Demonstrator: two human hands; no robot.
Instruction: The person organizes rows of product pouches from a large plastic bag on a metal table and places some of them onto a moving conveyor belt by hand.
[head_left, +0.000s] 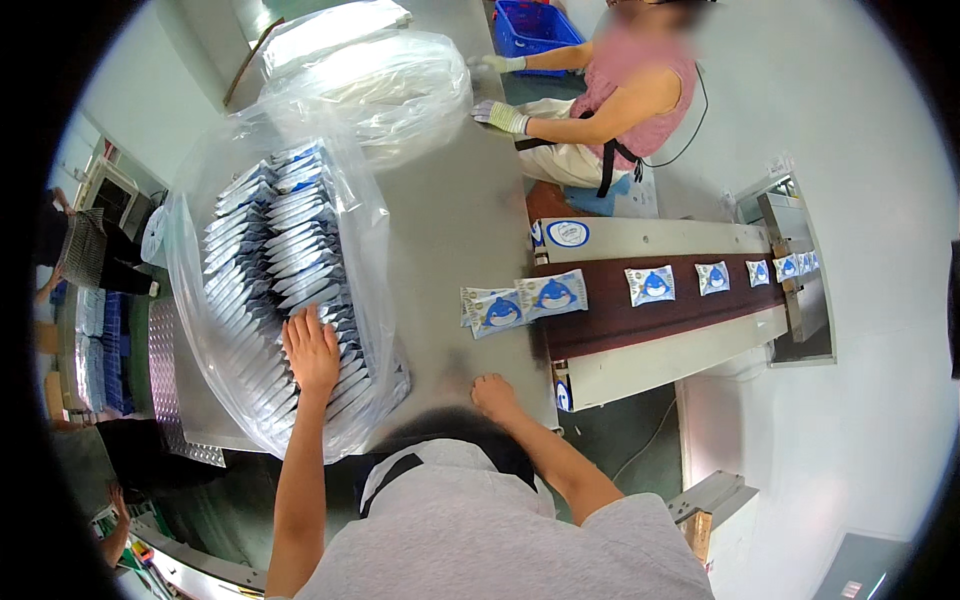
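Blue-and-white packets are carried on two surfaces: a grey metal table point(440, 230) and a dark red conveyor belt point(605, 305), which is set against the table's right edge. An open clear bag point(375, 215), filled with two rows of packets point(300, 235), is laid along the table's left side, down to the near edge. A bundle of clear plastic point(415, 85) is placed toward the far edge. Overlapping packets point(497, 311) are located at the right edge, beside the belt. Further packets point(651, 286) are spaced in single file along the belt.
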